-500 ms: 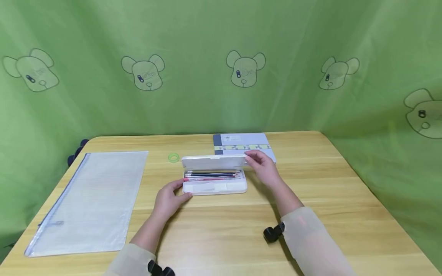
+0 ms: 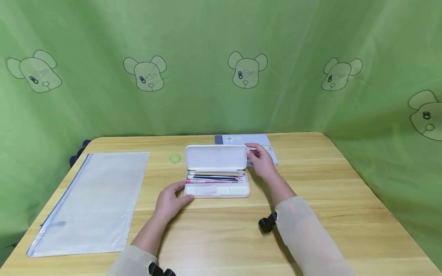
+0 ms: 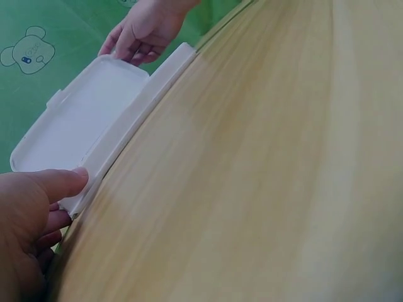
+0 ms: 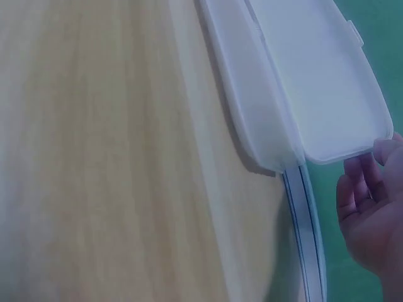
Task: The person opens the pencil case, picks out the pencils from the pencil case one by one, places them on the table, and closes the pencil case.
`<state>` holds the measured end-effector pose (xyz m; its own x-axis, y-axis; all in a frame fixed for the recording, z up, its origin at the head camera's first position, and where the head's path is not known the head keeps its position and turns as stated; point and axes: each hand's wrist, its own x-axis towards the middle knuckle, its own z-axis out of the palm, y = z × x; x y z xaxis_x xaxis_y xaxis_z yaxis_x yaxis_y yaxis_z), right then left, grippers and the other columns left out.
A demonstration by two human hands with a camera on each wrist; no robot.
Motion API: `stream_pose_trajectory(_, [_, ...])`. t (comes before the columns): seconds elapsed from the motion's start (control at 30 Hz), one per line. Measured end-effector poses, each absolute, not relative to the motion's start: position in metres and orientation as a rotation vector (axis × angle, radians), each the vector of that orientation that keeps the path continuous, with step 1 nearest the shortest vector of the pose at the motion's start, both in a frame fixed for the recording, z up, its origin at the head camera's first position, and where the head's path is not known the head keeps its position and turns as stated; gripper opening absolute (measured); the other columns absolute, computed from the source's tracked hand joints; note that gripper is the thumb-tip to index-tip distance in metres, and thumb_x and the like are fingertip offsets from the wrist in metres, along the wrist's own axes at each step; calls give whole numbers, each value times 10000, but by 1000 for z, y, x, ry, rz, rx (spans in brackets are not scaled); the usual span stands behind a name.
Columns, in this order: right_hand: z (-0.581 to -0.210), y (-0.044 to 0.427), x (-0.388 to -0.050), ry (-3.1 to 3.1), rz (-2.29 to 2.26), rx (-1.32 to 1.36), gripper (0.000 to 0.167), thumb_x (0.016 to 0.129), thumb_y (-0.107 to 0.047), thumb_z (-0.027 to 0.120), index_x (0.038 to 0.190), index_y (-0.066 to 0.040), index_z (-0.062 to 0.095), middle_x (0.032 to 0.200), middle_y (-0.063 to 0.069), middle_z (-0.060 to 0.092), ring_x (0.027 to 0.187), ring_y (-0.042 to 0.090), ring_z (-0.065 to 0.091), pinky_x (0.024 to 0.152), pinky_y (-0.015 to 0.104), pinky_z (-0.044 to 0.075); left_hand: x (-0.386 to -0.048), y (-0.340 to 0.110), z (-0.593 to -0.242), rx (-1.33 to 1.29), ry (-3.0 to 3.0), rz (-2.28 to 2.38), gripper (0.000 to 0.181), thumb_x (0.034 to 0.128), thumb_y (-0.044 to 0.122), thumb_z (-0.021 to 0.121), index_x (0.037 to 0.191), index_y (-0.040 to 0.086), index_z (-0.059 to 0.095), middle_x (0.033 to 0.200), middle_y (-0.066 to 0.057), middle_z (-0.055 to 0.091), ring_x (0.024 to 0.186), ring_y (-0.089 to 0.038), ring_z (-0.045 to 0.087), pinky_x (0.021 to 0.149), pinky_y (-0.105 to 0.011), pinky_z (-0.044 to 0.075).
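A white plastic pencil case (image 2: 238,194) lies on the table with its lid (image 2: 215,158) raised, leaning back over the hinge side. Inside are several pencils (image 2: 215,178), one of them red, in the rear part; pale flat items sit in the front compartment. My left hand (image 2: 168,202) grips the case's left end, thumb at the front corner; the left wrist view shows that thumb (image 3: 66,182) on the wall. With my right hand (image 2: 264,164) I pinch the lid's outer right corner. In the right wrist view, this hand's fingers (image 4: 354,189) curl beneath that corner.
Behind the lid lies a blue-grey notebook (image 2: 259,138), partly covered. A small green tape roll (image 2: 175,155) is left of the case. A large translucent zip pouch (image 2: 93,203) lies flat on the table's left. Green curtain (image 2: 193,107) hangs behind the table.
The lid has swung further up and back, showing more of its inside. My right hand has risen slightly with its corner. The left hand keeps its hold on the case.
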<state>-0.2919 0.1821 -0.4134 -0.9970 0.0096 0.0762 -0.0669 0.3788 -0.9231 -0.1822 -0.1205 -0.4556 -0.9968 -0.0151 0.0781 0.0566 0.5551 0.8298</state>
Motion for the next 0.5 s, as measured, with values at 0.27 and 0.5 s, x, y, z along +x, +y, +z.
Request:
stream_pose_trajectory(0.27, [-421,179,-304,-2529,1774,-30,371,1001,-146,527,1371,-148,551,1026,56,578,912,174,533,749,238,495,-182,-120,-457,-26,-2696,-1455,536,800,205,800,1267,4,627,1273,-165,662,1283,-355,549,1135,-489,402])
stream_pose_trajectory(0.5, [-425,174,-310,-2494,1861,-114,387,1010,-143,515,1397,-155,538,1041,49,549,879,160,526,715,215,519,-183,-120,-457,-11,-2697,-1461,540,798,206,802,1268,7,626,1275,-161,662,1284,-351,550,1138,-485,400])
